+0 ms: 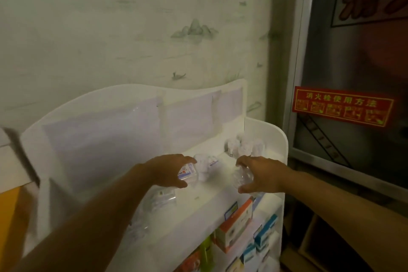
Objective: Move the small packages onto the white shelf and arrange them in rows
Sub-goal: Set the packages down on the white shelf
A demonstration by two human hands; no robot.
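Note:
The white shelf (pixel 276 137) stands against the wall, its top tier lying below both my hands. My left hand (pixel 167 172) grips a small clear package with a red and blue label (pixel 187 173) at the tier's middle. Just right of it lies another small white package (pixel 205 164). My right hand (pixel 260 173) holds a crinkled clear package (pixel 239 178) over the tier's right part. Several small packages (pixel 245 144) stand grouped at the back right corner. More clear packages (pixel 161 200) lie at the front left, partly hidden by my left arm.
Lower tiers hold orange, blue and green boxes (pixel 240 225). A metal fire-hydrant cabinet with a red label (pixel 342 106) stands right of the shelf. Papers (pixel 187 117) are taped to the shelf's back panel. A yellow and white surface (pixel 11 183) is at the left edge.

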